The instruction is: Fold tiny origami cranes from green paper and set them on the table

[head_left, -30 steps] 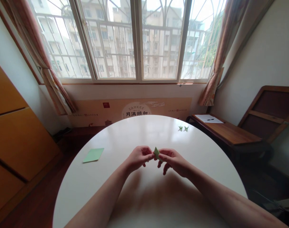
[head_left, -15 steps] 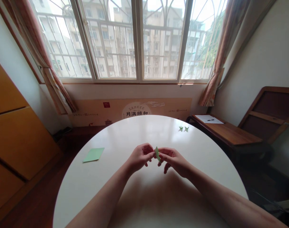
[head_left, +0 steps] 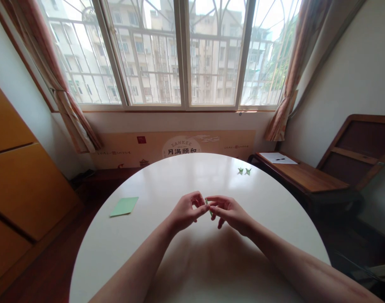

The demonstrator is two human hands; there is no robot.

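Between the fingertips of both hands is a small piece of folded green paper (head_left: 207, 202), seen nearly edge-on and partly covered by the thumbs. My left hand (head_left: 189, 209) pinches it from the left, thumb stretched toward the other thumb. From the right, my right hand (head_left: 227, 210) grips it between thumb and forefinger, with the lower fingers curled loosely. Both hands are held above the middle of the white round table (head_left: 167, 176). A stack of light green square paper (head_left: 124, 206) lies to the left of my hands.
Two small folded green paper figures (head_left: 244, 171) stand at the table's far right. Beyond the right edge is a wooden chair (head_left: 319, 179) bearing a white paper sheet (head_left: 277, 158) and a dark pen. A printed box panel (head_left: 211, 145) stands under the window.
The folded paper has turned from showing a broad face to nearly edge-on. My thumbs have come together over it, covering more of it.
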